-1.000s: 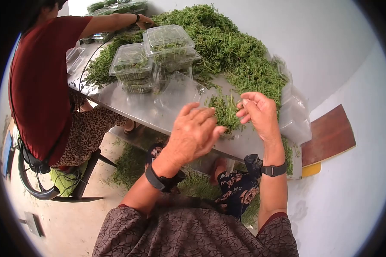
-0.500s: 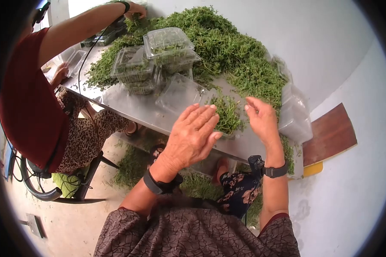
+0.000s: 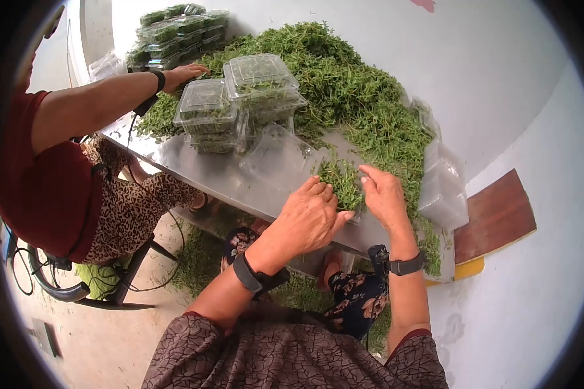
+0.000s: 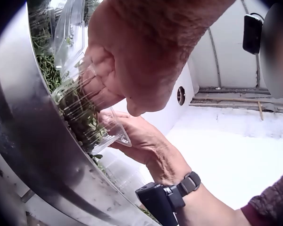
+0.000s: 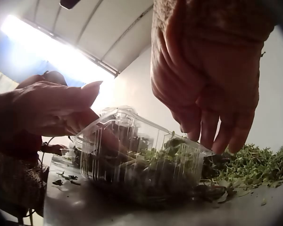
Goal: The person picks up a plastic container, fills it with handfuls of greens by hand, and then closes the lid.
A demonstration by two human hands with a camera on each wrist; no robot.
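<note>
A clear plastic box (image 5: 141, 157) stands at the table's near edge, filled with leafy green sprigs (image 3: 341, 180). My left hand (image 3: 309, 216) is at its left side; in the left wrist view its fingers reach into the box against the greens. The thumb stands straight out, away from the fingers, in the right wrist view. On the opposite side, my right hand (image 3: 386, 200) hangs with loosely bent fingers, their tips right at the box's rim in the right wrist view. The head view partly hides the box behind the hands and greens.
A large heap of greens (image 3: 334, 78) covers the table's back. Filled boxes (image 3: 206, 107) stand left, beside a clear open box (image 3: 276, 155). Nested clear boxes (image 3: 444, 188) line the right edge. Another person (image 3: 52, 181) on the left reaches across the table.
Both hands have come down to the box, the left moving right and onto the greens. The other person's arm has come forward from the back, and the hand now lies by the heap.
</note>
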